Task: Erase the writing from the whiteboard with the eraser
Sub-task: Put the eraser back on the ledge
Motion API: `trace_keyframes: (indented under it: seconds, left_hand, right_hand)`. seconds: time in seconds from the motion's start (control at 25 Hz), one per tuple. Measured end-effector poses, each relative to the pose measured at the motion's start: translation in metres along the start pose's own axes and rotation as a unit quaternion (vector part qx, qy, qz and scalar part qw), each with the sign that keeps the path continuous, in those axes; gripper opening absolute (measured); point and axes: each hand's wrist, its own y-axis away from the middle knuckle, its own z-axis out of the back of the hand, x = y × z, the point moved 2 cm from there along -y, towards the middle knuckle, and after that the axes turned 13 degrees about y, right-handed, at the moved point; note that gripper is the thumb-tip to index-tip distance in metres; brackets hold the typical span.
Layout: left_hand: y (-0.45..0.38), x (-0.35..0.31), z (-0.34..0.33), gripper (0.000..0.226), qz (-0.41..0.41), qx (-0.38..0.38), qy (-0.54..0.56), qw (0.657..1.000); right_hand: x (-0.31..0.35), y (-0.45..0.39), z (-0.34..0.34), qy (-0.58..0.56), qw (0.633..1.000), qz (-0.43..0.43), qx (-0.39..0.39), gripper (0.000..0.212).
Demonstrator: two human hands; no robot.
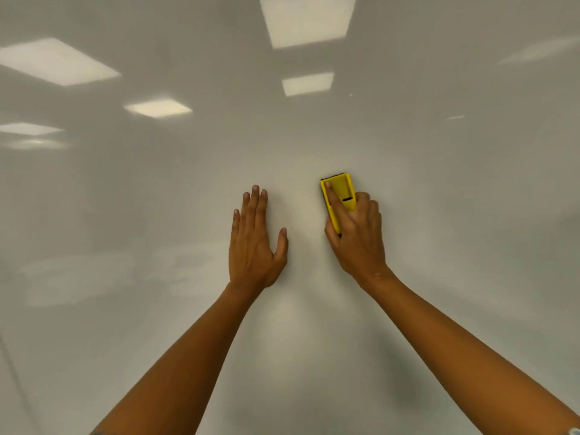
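Note:
The whiteboard (439, 215) fills the whole view, glossy and pale grey, and I see no writing on it. My right hand (357, 237) grips a yellow eraser (340, 191) with a dark pad, pressed against the board right of centre, index finger stretched along its back. My left hand (255, 243) lies flat on the board to the left of the eraser, fingers straight and slightly apart, holding nothing.
Ceiling lights are mirrored in the board as bright rectangles (307, 20) at the top and upper left. Faint pale smears (78, 277) show on the lower left of the board. A thin seam (12, 372) runs down the far lower left.

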Motion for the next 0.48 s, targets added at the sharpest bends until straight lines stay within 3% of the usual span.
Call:
trace_keyframes:
  seconds: [0.2,0.32,0.48]
  left_hand:
    - [0.065,0.051,0.014,0.067,-0.023,0.017,0.044,0.999]
    - [0.108,0.068,0.013,0.058,0.023,0.001,0.081,0.996]
    - [0.159,0.093,0.013,0.049,0.048,0.039,0.107,0.992]
  right_hand:
    - [0.061,0.071,-0.031,0.038,0.995,0.08,0.035,0.061]
    - [0.083,0.13,-0.052,0.056,0.985,0.139,0.081,0.067]
    - [0.105,0.22,-0.075,0.064,0.957,0.233,0.162,0.07]
